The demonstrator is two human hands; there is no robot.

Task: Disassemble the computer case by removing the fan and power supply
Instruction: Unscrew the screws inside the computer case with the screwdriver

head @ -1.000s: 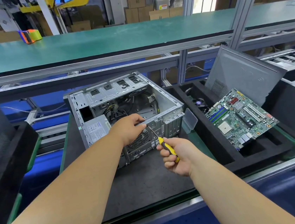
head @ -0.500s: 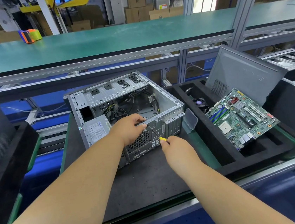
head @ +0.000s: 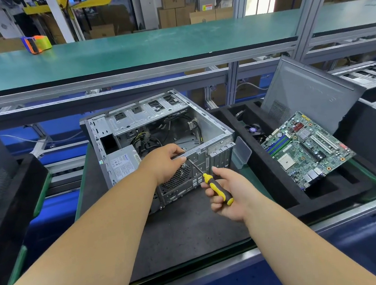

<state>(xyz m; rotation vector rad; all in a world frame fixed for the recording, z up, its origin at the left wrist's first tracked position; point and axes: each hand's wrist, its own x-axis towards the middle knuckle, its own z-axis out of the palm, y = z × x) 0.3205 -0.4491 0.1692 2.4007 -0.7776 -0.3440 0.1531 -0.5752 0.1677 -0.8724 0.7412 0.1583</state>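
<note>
An open grey computer case (head: 213,130) lies on its side on a dark mat, its rear panel facing me. The power supply (head: 124,163) sits in its near-left corner, and the round fan grille (head: 178,176) shows on the rear panel. My left hand (head: 163,162) grips the case's top rear edge above the grille. My right hand (head: 229,195) holds a yellow-and-black screwdriver (head: 217,189), its tip set against the rear panel just beside my left fingers.
A black foam tray (head: 281,192) to the right holds a green motherboard (head: 305,150) and a leaning grey side panel (head: 306,96). A clear plastic piece (head: 243,152) stands by the case. More black trays sit far left and far right. A green shelf (head: 148,48) runs behind.
My right hand has rolled back and forth around the screwdriver handle; half a second ago the handle was hidden under it, now it shows again. The left hand stayed on the case.
</note>
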